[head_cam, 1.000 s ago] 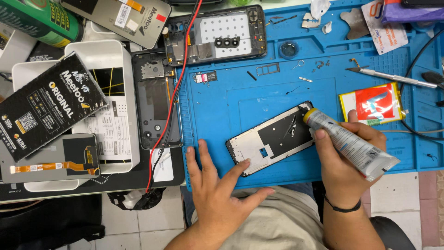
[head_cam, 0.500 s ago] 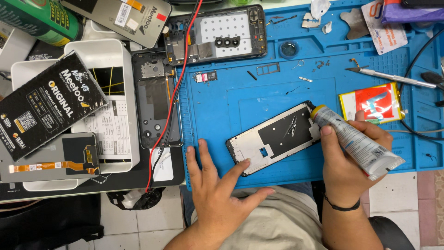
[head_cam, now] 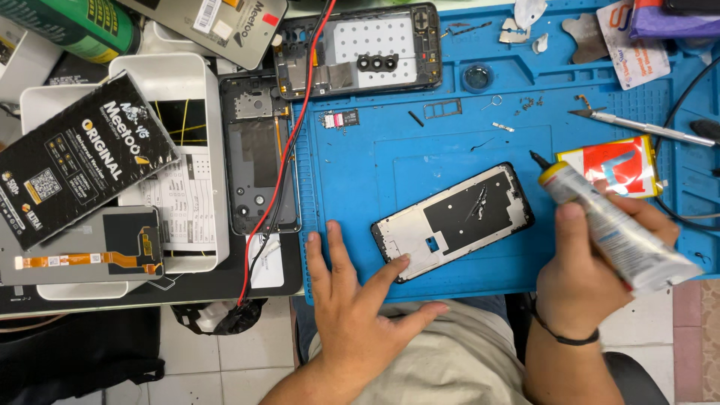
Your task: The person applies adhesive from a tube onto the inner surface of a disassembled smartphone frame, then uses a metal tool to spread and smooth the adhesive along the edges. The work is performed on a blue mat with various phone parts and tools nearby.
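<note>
A black and silver phone frame (head_cam: 453, 220) lies tilted on the blue work mat (head_cam: 420, 165). My left hand (head_cam: 356, 307) rests flat on the mat's near edge, fingers spread, one fingertip touching the frame's lower left corner. My right hand (head_cam: 592, 262) grips a grey glue tube (head_cam: 611, 225) with a yellow collar and black nozzle; the nozzle tip hovers just right of the frame's upper right corner, apart from it.
A red and yellow battery pack (head_cam: 615, 165) lies behind the tube. A phone back cover (head_cam: 360, 49) and another phone shell (head_cam: 259, 150) with red and black wires (head_cam: 289, 142) lie at the back left. White tray (head_cam: 202, 90), black box (head_cam: 75, 165), screen part (head_cam: 82, 247) at left. A blade tool (head_cam: 637, 126) lies at right.
My right hand has drawn the glue tube right and slightly up, off the frame's upper right edge. The left hand and the frame have stayed put.
</note>
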